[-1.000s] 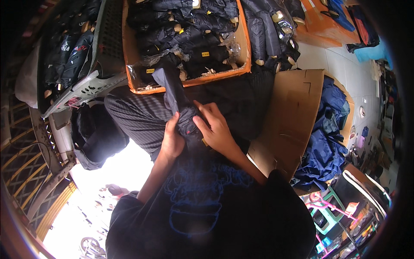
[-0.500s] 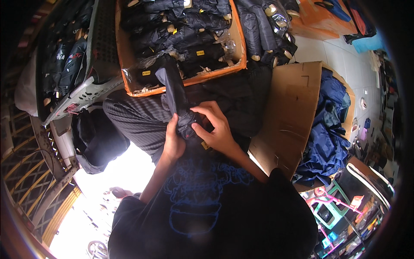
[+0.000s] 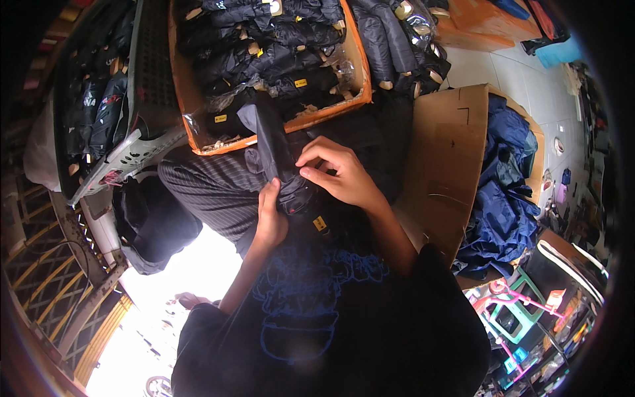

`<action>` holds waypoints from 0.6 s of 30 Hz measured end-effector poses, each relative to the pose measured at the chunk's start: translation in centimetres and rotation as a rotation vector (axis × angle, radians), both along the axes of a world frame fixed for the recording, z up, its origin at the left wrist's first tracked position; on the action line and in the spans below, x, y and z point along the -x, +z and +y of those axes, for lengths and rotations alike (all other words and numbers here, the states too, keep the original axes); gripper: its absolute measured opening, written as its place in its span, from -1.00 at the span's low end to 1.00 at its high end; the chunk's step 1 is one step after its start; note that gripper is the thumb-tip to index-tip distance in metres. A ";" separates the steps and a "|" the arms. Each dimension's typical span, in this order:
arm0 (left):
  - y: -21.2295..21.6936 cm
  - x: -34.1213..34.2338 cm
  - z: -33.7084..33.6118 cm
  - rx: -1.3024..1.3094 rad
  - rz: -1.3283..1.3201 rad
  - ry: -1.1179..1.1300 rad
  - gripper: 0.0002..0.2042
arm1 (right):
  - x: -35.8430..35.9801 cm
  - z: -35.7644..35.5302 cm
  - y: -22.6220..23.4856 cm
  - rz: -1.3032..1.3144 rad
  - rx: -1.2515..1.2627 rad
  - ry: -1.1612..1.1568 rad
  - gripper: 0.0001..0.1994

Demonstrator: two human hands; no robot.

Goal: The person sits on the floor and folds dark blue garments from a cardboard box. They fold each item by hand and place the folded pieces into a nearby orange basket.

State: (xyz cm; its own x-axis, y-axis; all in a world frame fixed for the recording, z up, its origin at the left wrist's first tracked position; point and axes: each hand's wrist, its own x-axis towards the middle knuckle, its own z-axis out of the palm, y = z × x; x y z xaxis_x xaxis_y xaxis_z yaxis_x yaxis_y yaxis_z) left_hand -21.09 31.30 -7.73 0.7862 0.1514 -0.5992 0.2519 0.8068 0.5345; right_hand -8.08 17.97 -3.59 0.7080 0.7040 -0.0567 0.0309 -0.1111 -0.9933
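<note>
A long, narrow bundle of dark folded nylon (image 3: 272, 142) stands over my lap, its far end touching the front of an orange-edged carton. My left hand (image 3: 270, 221) grips its near end, the thumb pressed along the fabric. Beside the bundle's right edge is my right hand (image 3: 337, 171), its thumb and fingertips drawn close in a pinch. What lies between those tips is too small and dark to make out. Just below the hands, a small yellow label (image 3: 320, 223) shows on black material.
The orange-edged carton (image 3: 370, 73) ahead holds rows of black rolled bundles. A grey perforated crate (image 3: 155, 79) with similar bundles stands left. At right, a brown carton (image 3: 450, 145) holds crumpled blue fabric (image 3: 499, 192). A black bag (image 3: 149, 225) lies left of my striped trouser leg.
My right hand has shifted up and right along the bundle, and its thumb and fingertips have come closer together. My left hand still grips the near end.
</note>
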 end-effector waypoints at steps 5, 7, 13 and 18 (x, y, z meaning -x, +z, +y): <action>-0.5 0.4 -0.1 0.017 0.020 -0.004 -0.58 | 0.6 -0.3 0.0 -0.099 -0.011 0.001 -0.87; -0.1 0.2 -0.1 0.006 0.016 -0.024 -0.58 | 0.8 -0.5 -0.3 -0.102 -0.019 -0.015 -0.86; 0.4 -0.1 -0.4 -0.018 0.054 -0.020 -0.62 | 0.8 -0.9 0.0 0.020 0.103 0.046 -0.82; 1.5 -0.7 -1.1 -0.120 0.066 -0.005 -0.63 | 0.7 0.2 0.8 -0.297 0.072 -0.057 -0.80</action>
